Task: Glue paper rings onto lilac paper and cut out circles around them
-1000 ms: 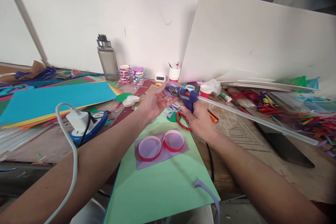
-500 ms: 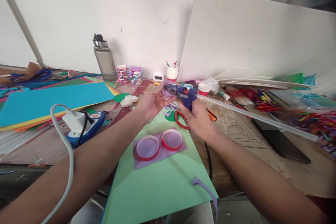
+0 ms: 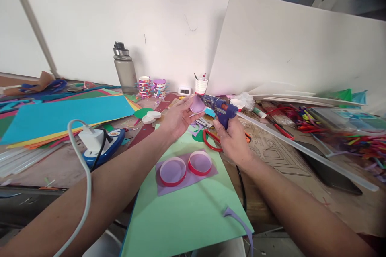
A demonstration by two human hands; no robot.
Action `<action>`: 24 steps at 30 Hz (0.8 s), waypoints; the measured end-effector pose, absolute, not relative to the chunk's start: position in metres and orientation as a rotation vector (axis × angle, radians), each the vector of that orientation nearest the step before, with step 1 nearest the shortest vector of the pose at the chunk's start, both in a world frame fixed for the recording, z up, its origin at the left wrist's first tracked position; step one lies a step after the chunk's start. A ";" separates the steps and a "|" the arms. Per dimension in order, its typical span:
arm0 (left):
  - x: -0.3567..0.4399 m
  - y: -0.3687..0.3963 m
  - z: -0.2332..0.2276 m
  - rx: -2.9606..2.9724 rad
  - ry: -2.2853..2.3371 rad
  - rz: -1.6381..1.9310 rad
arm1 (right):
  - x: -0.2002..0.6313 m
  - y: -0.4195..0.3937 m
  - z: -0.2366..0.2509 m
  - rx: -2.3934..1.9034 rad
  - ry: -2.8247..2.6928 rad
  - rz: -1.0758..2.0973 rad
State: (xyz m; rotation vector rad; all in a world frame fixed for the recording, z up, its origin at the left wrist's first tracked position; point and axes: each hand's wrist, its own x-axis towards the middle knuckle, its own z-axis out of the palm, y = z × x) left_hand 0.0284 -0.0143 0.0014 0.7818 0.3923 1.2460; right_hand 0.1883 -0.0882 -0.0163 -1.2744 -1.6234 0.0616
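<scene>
My left hand (image 3: 178, 119) holds a small round purple piece (image 3: 197, 105) by its edge, above the table. My right hand (image 3: 233, 138) grips a blue hot glue gun (image 3: 221, 110) by its handle, with the nozzle touching the purple piece. A long clear glue stick (image 3: 304, 150) sticks out of the back of the gun to the right. Below the hands, two red-rimmed rings (image 3: 185, 166) lie on a purple sheet (image 3: 169, 186) on a green sheet (image 3: 187, 213).
Red-handled scissors (image 3: 212, 141) lie under the hands. A power strip with a white charger (image 3: 99, 144) and cable sits left, beside stacked coloured sheets (image 3: 63, 114). A water bottle (image 3: 124, 69), decorated lid stacks (image 3: 152, 87), cups (image 3: 200, 85) and white boards (image 3: 286, 48) stand behind. Coloured sticks (image 3: 356, 138) are at right.
The glue gun has tilted, its nozzle end rising slightly against the purple piece. Both hands stay in about the same place; the view has shifted a little.
</scene>
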 end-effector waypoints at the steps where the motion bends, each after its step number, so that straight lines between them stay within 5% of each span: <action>1: 0.028 -0.015 0.001 0.816 0.388 1.271 | 0.188 -0.089 -0.016 -1.256 -1.634 0.071; 24: 0.027 -0.018 0.003 1.026 0.361 1.440 | 0.187 -0.089 -0.018 -1.193 -1.660 0.197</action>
